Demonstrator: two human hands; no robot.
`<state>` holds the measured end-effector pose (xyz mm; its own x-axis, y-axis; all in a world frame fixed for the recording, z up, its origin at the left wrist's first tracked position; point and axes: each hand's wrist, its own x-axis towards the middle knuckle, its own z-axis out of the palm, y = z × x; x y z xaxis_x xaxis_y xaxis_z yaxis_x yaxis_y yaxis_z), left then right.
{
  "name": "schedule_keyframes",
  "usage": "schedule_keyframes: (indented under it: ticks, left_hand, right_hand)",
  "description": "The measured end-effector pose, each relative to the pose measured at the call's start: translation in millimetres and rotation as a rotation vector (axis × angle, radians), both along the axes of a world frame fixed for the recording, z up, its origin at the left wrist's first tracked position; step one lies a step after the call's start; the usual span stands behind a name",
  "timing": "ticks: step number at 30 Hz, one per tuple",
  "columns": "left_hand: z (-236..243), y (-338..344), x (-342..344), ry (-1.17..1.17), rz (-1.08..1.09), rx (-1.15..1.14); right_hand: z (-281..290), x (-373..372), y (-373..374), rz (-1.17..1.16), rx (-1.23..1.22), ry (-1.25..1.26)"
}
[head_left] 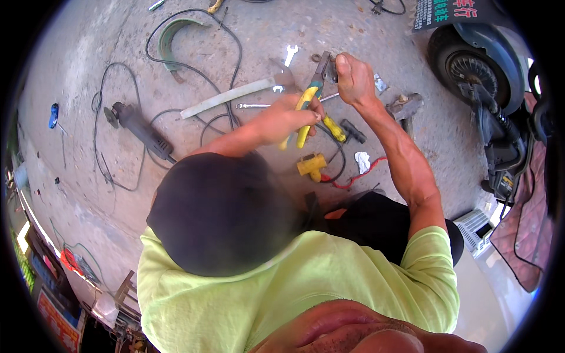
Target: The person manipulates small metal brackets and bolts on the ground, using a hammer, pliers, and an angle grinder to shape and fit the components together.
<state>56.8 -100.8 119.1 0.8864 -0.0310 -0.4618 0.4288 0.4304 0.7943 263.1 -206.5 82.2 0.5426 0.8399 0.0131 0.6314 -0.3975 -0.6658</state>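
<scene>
Viewing from the head camera, I find my left hand wrapped around the yellow-and-teal handles of the pliers, in the upper middle of the view. The pliers are tilted, with their metal nose toward the far side, just beside my right hand. My right fingers are clenched; a small dark metal piece shows at their edge, but I cannot tell whether they grasp it. The concrete floor carries the surrounding tools. To the left of the pliers: a long-handled hammer, an open-ended wrench and, farther out, an angle grinder. Nearer to me: a yellow-handled screwdriver, a yellow block and crumpled white paper. To the far right: a vehicle wheel.
</scene>
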Motion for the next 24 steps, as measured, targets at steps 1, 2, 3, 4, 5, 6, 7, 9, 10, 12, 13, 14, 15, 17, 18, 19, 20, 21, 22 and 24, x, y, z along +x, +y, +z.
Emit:
schedule_keyframes:
  ticks: [1, 2, 3, 4, 5, 6, 7, 9, 10, 12, 13, 14, 15, 17, 18, 19, 20, 21, 22, 24]
  left_hand:
    - [-2, 1, -1, -0.022, -0.009, -0.034]
    - [-4, 4, -2, -0.044, -0.018, -0.067]
    - [-6, 6, -3, -0.066, -0.027, -0.101]
    - [-7, 7, -3, -0.110, -0.004, -0.220]
    - [-8, 6, -3, -0.155, 0.018, -0.340]
    - [-9, 6, -3, -0.200, 0.038, -0.461]
    - [-8, 7, -3, -0.195, 0.047, -0.470]
    - [-5, 9, -3, -0.188, 0.062, -0.491]
    - [-4, 9, -2, -0.154, 0.037, -0.263]
    - [-3, 7, 0, -0.081, -0.017, 0.192]
    - [-3, 5, 1, -0.073, -0.014, 0.202]
    - [-1, 3, 2, -0.063, -0.011, 0.213]
    - [0, 2, 3, -0.053, -0.008, 0.224]
    - [-5, 9, 5, -0.118, 0.000, -0.018]
    - [-7, 11, 5, -0.149, 0.005, -0.138]
    - [-10, 9, 5, -0.192, 0.044, -0.325]
    - [-13, 7, 4, -0.234, 0.084, -0.513]
    - [-14, 6, 4, -0.275, 0.123, -0.701]
    - [-12, 8, 4, -0.282, 0.116, -0.723]
    - [-6, 16, 1, -0.298, 0.103, -0.769]
  right_hand:
    - [0, 0, -2, 0.001, 0.000, 0.003]
    - [-1, 0, -2, 0.002, 0.000, 0.006]
    - [-5, -1, -2, 0.001, 0.055, 0.027]
    - [-8, -2, 1, -0.001, 0.112, 0.045]
    - [-10, -3, 4, -0.003, 0.170, 0.063]
    - [-8, -3, 3, -0.009, 0.163, 0.094]
    - [0, -6, 6, -0.011, 0.160, 0.133]
    - [5, -8, 10, -0.032, 0.120, 0.153]
    - [5, -8, 12, -0.047, 0.083, 0.138]
    - [5, -7, 14, -0.044, 0.034, 0.090]
    - [5, -6, 14, -0.031, 0.019, 0.052]
    - [6, -5, 14, -0.018, 0.003, 0.014]
    - [6, -5, 14, -0.034, 0.042, 0.055]
    - [6, -5, 15, -0.064, 0.125, 0.135]
    - [5, -6, 16, -0.102, 0.170, 0.203]
    - [2, -7, 16, -0.143, 0.213, 0.265]
    - [-1, -7, 15, -0.183, 0.256, 0.328]
    - [-7, -3, 15, -0.210, 0.295, 0.479]
    - [-9, 2, 18, -0.233, 0.338, 0.638]
    - [-12, 3, 21, -0.278, 0.387, 0.807]
